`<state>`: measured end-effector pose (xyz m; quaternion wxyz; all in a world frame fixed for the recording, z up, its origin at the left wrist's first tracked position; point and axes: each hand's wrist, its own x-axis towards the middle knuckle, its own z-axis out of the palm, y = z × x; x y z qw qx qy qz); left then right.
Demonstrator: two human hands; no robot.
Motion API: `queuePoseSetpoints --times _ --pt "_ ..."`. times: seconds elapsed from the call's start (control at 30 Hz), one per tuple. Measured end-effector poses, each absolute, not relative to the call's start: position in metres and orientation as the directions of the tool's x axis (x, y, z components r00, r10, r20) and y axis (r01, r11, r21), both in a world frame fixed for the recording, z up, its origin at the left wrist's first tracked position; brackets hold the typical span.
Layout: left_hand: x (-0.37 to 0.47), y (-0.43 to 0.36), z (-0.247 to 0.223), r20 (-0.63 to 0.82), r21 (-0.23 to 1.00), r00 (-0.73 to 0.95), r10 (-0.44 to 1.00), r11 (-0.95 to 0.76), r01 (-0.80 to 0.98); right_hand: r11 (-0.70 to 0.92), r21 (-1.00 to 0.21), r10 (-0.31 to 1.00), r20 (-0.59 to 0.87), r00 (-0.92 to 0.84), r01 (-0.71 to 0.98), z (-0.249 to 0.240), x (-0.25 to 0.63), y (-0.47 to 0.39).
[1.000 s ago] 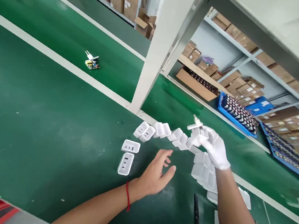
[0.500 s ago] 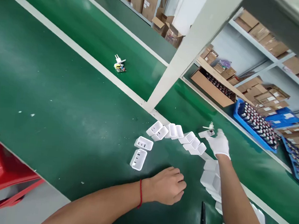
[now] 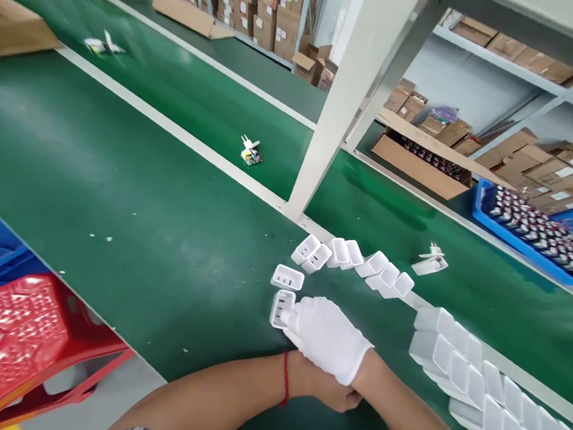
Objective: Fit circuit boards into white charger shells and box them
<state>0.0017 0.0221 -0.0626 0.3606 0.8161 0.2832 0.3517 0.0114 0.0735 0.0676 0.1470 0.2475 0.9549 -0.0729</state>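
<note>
Head view: on the green bench (image 3: 163, 251), the foremost slotted white housing (image 3: 281, 305) lies open face upward, presumably keeping its interior accessible; other housings (image 3: 317, 258) form a curved row beyond, likely set within easy reach; the gloved right hand (image 3: 326, 335) crosses above the bare left hand (image 3: 335, 392), its fingertips at the housing's edge, though whether they pinch the wall cannot be told; the left hand curls beneath the right wrist, its grip hidden from view
</note>
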Motion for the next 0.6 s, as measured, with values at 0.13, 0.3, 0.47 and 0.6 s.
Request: queuePoseSetpoints --times 0.13,0.3,0.47,0.6 --pt "-0.005 0.029 -0.053 0.35 0.669 0.745 0.568 -0.708 0.225 0.773 -0.141 0.618 -0.052 -0.784 0.619 0.076 0.049 0.064" --pt "-0.017 0.041 -0.031 0.295 0.62 0.727 0.619 -0.703 0.348 0.537 -0.191 0.817 0.361 -0.45 0.822 0.069 0.138 0.037" --pt "-0.026 0.048 -0.015 0.243 0.798 0.504 0.829 -0.466 0.383 0.42 -0.282 0.852 0.45 -0.267 0.863 0.027 0.172 0.009" --pt "-0.029 0.05 -0.013 0.218 0.822 0.667 0.712 -0.503 0.268 0.455 -0.317 0.868 0.368 -0.335 0.832 -0.003 0.159 -0.005"
